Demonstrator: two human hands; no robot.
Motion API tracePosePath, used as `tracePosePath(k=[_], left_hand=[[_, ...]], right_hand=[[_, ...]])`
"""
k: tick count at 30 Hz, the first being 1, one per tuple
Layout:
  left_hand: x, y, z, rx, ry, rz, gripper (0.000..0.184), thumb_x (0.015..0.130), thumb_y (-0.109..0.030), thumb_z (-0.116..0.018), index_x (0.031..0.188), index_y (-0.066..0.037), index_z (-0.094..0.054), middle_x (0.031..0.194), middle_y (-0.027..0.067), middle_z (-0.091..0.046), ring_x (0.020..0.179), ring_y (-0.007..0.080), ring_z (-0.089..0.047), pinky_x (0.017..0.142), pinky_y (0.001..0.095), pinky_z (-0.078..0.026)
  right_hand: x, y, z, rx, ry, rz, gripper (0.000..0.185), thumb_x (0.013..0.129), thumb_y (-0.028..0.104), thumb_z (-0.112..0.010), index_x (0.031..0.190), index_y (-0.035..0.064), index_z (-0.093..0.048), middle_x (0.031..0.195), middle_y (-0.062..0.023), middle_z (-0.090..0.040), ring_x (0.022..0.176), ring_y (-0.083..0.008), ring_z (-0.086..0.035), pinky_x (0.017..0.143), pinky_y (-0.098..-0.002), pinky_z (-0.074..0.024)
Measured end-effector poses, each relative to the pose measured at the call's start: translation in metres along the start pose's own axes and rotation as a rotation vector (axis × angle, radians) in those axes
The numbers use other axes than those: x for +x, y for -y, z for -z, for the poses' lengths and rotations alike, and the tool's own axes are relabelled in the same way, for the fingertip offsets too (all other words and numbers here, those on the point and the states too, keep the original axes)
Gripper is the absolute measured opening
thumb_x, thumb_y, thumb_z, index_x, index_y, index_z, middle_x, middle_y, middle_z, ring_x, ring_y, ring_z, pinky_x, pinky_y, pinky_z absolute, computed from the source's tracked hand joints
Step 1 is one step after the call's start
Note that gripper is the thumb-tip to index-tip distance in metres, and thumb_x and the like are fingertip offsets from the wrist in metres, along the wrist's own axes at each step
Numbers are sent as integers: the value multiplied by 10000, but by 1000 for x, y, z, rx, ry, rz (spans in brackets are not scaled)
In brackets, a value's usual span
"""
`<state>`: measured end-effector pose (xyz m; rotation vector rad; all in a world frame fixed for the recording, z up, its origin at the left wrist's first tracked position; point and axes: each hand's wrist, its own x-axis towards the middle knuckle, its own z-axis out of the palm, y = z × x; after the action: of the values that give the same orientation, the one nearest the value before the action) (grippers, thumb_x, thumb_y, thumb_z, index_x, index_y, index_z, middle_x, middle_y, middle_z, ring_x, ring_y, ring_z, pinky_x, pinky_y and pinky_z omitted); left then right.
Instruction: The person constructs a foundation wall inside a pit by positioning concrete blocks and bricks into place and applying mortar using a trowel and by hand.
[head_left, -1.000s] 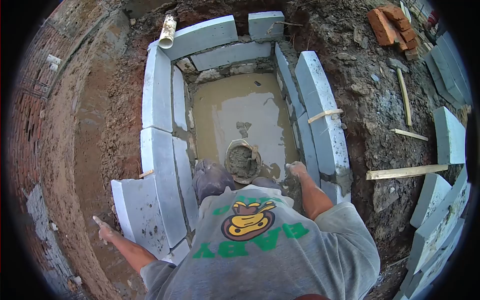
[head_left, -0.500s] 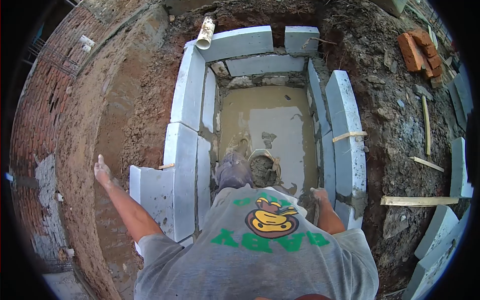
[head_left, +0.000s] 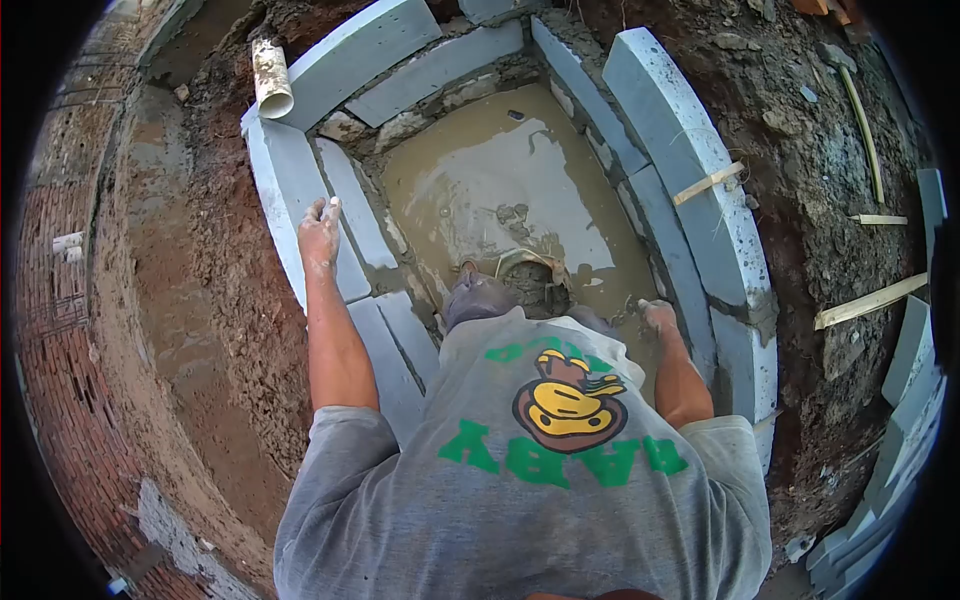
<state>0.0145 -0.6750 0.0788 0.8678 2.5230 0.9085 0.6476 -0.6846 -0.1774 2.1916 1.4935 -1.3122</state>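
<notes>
My left hand (head_left: pixel 320 232) is raised over the left block wall, its fingers partly bent and apart, with nothing plainly held. Below it are pale grey blocks (head_left: pixel 285 175), set along the side of the pit. My right hand (head_left: pixel 657 316) hangs low over the muddy water near the right wall, fingers curled; whatever they hold is hidden. Between my knees stands a bucket (head_left: pixel 524 259) with wet grey mortar (head_left: pixel 535 287) inside, partly covered by my shirt.
Muddy water (head_left: pixel 450 165) covers the pit floor. A dirty white pipe (head_left: pixel 271 80) rests at the far left corner. A wood strip (head_left: pixel 708 183) lies across the right wall. Outside are earth banks, a plank (head_left: pixel 870 301), stacked blocks (head_left: pixel 905 400) and a brick wall (head_left: pixel 60 400).
My left hand has swung from the left earth bank to above the left block wall. My view has turned, and my right hand appears farther forward over the water.
</notes>
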Motion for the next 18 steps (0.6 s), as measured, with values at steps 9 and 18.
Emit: tracePosePath(k=[9,18], left_hand=[[53,27,-150,-61,477,46,545,859,-343,-634,1219,55,-539,1169,215,-605,1091,271,-581,928,333,-431],[80,73,-211,283,688,10,554,860,-408,-592,1222,9,-545,1122,221,-622,1059,348,-590,909,379,-448]], right_hand=[[-14,96,-17,88,-84,-134,472,792,442,-624,1005,24,-673,996,-205,-663,1002,-336,-616,857,-379,-469],[28,255,-107,-98,124,-40,471,838,375,-588,1170,41,-569,1177,-225,-575,1124,-354,-539,949,-424,-435]])
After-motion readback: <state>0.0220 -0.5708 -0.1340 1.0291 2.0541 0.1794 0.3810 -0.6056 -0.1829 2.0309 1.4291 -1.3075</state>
